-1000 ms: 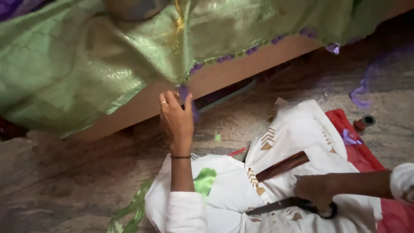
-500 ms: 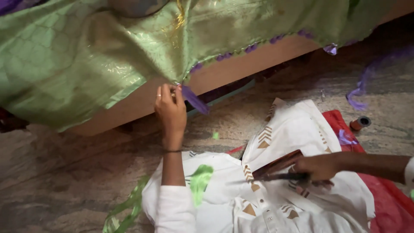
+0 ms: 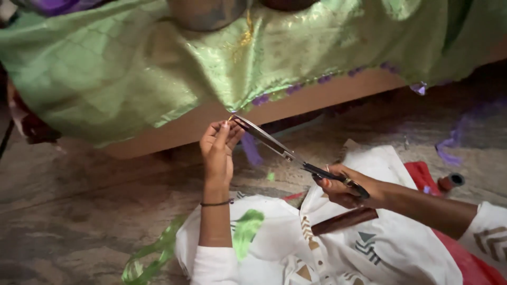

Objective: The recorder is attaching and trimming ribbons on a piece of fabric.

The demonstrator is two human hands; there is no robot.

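Stone floor fills the lower frame. At centre, the left hand pinches the green cloth edge; the right hand, fingers closed through the handles, holds scissors there. Purple trim dangles, part cut.

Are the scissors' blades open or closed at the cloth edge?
Closed, or nearly: the scissors show as one thin line from right hand to left hand.

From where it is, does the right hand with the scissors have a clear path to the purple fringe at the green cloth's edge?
Probably yes. The right hand holds the scissors, whose tips already meet the green cloth edge, where the left hand pinches the purple fringe. Nothing lies between.
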